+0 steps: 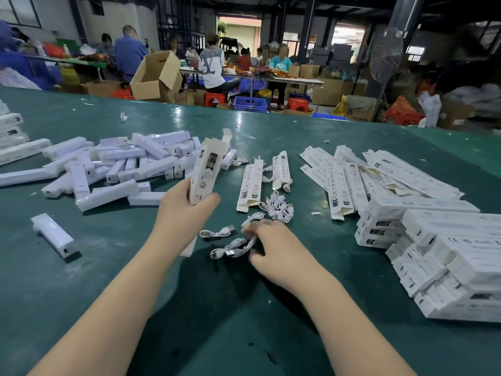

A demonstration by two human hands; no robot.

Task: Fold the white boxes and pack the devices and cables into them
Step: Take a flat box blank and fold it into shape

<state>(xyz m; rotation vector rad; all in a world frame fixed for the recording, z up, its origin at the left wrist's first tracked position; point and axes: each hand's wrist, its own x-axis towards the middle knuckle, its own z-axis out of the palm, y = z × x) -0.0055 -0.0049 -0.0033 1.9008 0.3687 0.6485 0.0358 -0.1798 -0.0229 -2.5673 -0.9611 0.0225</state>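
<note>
My left hand point(184, 210) grips a folded white box point(206, 169) near its lower end, held upright with its top flap open. My right hand point(273, 248) pinches a coiled white USB cable point(233, 248) just above the green table point(244, 321). Another loose cable point(218, 232) lies just beyond it, and a small heap of cables point(279, 206) sits further back. Several white devices point(130, 164) are piled at the left. Flat unfolded boxes point(379, 172) fan out at the right, with two more point(250, 183) in the middle.
Packed white boxes point(447, 253) are stacked at the right edge. A single device point(54, 234) lies alone at the near left. More white boxes point(10, 131) sit at the far left edge. Beyond the table, people sit at benches among cardboard cartons point(157, 77) and plastic stools.
</note>
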